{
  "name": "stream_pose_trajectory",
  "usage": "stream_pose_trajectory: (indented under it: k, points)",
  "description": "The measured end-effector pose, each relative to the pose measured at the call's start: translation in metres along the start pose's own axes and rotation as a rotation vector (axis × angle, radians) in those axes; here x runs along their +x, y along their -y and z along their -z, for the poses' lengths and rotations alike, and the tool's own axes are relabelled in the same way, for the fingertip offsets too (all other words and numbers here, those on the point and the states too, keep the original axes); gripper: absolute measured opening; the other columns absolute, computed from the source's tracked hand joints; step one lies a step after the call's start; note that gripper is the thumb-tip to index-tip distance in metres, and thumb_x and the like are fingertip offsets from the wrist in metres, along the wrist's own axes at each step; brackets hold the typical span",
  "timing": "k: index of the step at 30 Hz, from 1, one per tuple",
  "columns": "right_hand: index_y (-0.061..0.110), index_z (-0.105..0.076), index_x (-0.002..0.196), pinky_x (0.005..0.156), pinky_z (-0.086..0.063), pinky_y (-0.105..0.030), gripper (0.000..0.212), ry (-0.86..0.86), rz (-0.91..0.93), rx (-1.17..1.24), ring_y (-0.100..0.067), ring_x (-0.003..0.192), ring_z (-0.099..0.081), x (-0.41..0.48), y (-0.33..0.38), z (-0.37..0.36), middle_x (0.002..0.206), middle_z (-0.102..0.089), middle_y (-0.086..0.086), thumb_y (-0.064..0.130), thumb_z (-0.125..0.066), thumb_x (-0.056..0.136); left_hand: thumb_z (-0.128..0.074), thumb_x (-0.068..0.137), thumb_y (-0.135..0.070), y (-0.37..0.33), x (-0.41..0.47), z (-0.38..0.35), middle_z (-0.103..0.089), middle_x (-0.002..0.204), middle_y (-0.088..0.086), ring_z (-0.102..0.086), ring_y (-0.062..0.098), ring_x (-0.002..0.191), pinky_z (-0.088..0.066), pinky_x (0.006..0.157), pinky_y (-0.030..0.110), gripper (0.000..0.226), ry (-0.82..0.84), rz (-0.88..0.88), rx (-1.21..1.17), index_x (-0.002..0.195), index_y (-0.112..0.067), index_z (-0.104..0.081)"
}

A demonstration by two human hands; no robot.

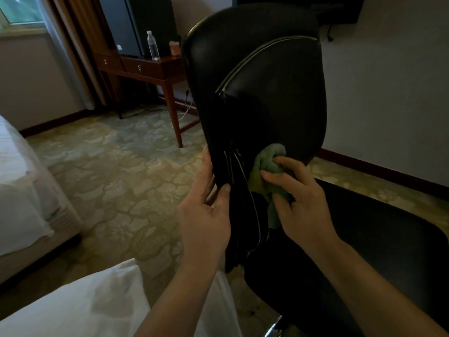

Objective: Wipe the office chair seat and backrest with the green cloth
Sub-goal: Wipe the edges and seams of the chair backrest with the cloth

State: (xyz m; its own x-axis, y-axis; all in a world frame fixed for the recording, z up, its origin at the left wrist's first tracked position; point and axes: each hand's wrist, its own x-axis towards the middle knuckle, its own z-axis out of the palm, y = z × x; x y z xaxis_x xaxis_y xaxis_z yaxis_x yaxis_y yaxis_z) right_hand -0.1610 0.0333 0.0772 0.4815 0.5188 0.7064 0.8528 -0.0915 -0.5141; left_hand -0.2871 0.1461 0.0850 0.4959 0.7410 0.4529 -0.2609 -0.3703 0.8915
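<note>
The black office chair's backrest [262, 88] rises in the centre of the view, with pale piping running across it. Its dark seat [379, 239] spreads out at the lower right. My left hand [206, 212] grips the backrest's left edge low down, thumb on the front face and fingers behind. My right hand [298, 198] holds the bunched green cloth [269, 164] and presses it against the lower front of the backrest, just above where it meets the seat. Part of the cloth hangs down below my fingers.
A wooden desk [145, 69] with drawers stands behind the chair at the left, with a water bottle [153, 46] on it. A white bed [21, 181] fills the left edge. White fabric [80, 305] lies near the bottom. Patterned carpet [126, 171] covers the floor.
</note>
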Motion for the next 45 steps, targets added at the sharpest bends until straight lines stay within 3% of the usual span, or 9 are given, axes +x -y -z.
stream_pose_trajectory:
  k: [3, 9, 17, 24, 28, 36, 42, 45]
  points:
    - [0.013, -0.07, 0.117, 0.1, -0.04, -0.008, 0.041, 0.018, -0.034, 0.006, -0.008, 0.123, -0.049, -0.002, -0.001, 0.008, 0.134, -0.051, -0.005, -0.011, -0.066, 0.084, -0.059, 0.098, 0.004, 0.001, 0.0, 0.001, -0.058, 0.139, -0.024, -0.055, -0.003, 0.128, -0.052, 0.104, 0.03, 0.072, 0.004, -0.003, 0.015, 0.146, -0.045, -0.041]
    - [0.015, -0.068, 0.12, 0.101, -0.039, -0.008, 0.046, -0.074, -0.074, 0.041, -0.003, 0.123, -0.047, 0.027, 0.017, 0.018, 0.134, -0.049, -0.001, -0.013, -0.062, 0.084, -0.063, 0.098, -0.003, -0.003, 0.002, 0.007, -0.062, 0.131, -0.023, -0.06, -0.005, 0.12, -0.053, 0.091, 0.015, 0.07, 0.021, -0.027, 0.11, 0.147, -0.048, -0.039]
    - [0.009, -0.068, 0.121, 0.104, -0.041, -0.014, 0.039, -0.016, 0.034, 0.075, -0.01, 0.124, -0.049, 0.032, 0.027, 0.001, 0.134, -0.045, -0.004, -0.009, -0.064, 0.086, -0.058, 0.1, -0.001, 0.003, 0.0, 0.006, -0.063, 0.131, -0.017, -0.063, -0.004, 0.117, -0.056, 0.089, 0.018, 0.072, 0.029, 0.004, 0.099, 0.151, -0.046, -0.037]
    - [0.014, -0.072, 0.116, 0.099, -0.042, -0.01, 0.038, 0.073, -0.086, 0.024, -0.009, 0.121, -0.053, 0.004, 0.0, 0.009, 0.132, -0.05, 0.002, -0.008, -0.065, 0.086, -0.059, 0.1, -0.006, 0.008, 0.0, 0.004, -0.061, 0.137, -0.011, -0.06, 0.0, 0.123, -0.056, 0.096, 0.03, 0.073, 0.019, -0.009, 0.11, 0.15, -0.053, -0.034]
    - [0.024, -0.067, 0.118, 0.096, -0.042, -0.008, 0.049, 0.009, -0.176, 0.156, 0.001, 0.12, -0.051, 0.024, 0.011, 0.021, 0.131, -0.053, 0.002, -0.012, -0.061, 0.085, -0.058, 0.1, -0.004, 0.008, -0.002, 0.003, -0.06, 0.139, -0.009, -0.06, 0.0, 0.124, -0.056, 0.095, 0.024, 0.071, 0.013, -0.014, 0.083, 0.146, -0.055, -0.037]
    - [0.012, -0.068, 0.123, 0.104, -0.043, -0.017, 0.043, -0.008, -0.006, 0.074, -0.008, 0.122, -0.051, 0.04, 0.026, 0.002, 0.13, -0.049, -0.003, -0.01, -0.063, 0.087, -0.057, 0.1, -0.001, 0.009, -0.002, 0.004, -0.061, 0.136, -0.011, -0.061, -0.003, 0.121, -0.055, 0.091, 0.018, 0.068, 0.01, -0.001, 0.048, 0.145, -0.05, -0.04]
    - [0.014, -0.069, 0.123, 0.1, -0.043, -0.013, 0.04, 0.071, -0.083, 0.021, -0.008, 0.12, -0.052, 0.009, 0.007, 0.005, 0.127, -0.048, 0.002, -0.005, -0.064, 0.089, -0.058, 0.101, -0.004, 0.013, -0.002, 0.002, -0.06, 0.138, -0.014, -0.059, -0.002, 0.123, -0.054, 0.096, 0.022, 0.068, 0.001, -0.014, 0.079, 0.148, -0.048, -0.037]
    - [0.014, -0.069, 0.121, 0.099, -0.041, -0.009, 0.042, 0.069, -0.128, 0.076, 0.003, 0.118, -0.05, 0.009, 0.008, 0.013, 0.126, -0.05, 0.004, -0.009, -0.062, 0.087, -0.06, 0.1, -0.004, 0.012, -0.002, 0.003, -0.059, 0.138, -0.014, -0.059, -0.002, 0.124, -0.054, 0.096, 0.021, 0.071, 0.015, -0.017, 0.097, 0.149, -0.048, -0.035]
